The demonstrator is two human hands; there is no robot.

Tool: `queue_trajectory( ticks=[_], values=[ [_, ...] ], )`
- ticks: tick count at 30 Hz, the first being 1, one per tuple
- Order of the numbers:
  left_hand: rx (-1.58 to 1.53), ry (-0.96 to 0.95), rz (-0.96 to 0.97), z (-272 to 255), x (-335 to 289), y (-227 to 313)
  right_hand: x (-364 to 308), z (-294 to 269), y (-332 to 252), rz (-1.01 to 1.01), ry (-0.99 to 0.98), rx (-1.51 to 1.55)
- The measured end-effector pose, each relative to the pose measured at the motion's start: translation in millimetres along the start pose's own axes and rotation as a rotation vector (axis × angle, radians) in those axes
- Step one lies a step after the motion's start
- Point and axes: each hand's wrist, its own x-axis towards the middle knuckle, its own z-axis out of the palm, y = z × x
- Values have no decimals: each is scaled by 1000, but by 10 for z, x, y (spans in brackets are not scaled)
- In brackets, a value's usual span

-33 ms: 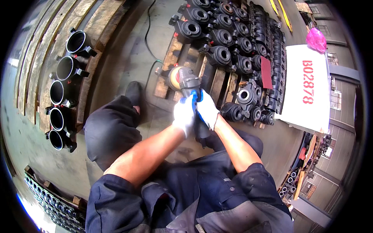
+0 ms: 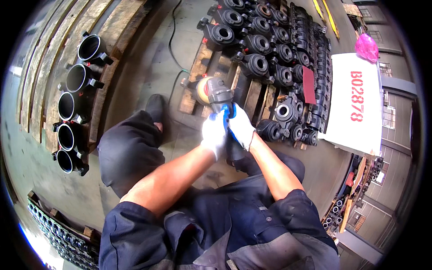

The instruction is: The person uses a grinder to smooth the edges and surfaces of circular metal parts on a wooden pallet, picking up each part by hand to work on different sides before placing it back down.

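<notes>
Both hands wear white gloves with blue parts and are wrapped round the dark body of an angle grinder. My left hand holds it from the left side. On the right side my right hand grips it, close to the left one. The grinder's round tan disc faces left, over a dark cast part mostly hidden behind it. Whether the disc touches that part I cannot tell. Below my hands, the rear of the grinder points back toward my body.
Many black castings with round bores stand on a wooden pallet ahead right. Several black cylindrical housings line the left pallet. A cable runs along the floor. A white board and a pink bag are at right.
</notes>
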Motion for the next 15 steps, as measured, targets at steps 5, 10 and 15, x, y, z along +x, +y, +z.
queue_trajectory(
  ticks=[5,10,15],
  values=[
    [-8,15,5,2,-200,313,38,-59,-345,-78,-192,102],
    [-357,12,56,45,-214,472,179,-53,-948,-18,-339,-103],
    [-944,92,-80,227,-71,585,575,-22,-1166,-20,-435,-495]
  ],
)
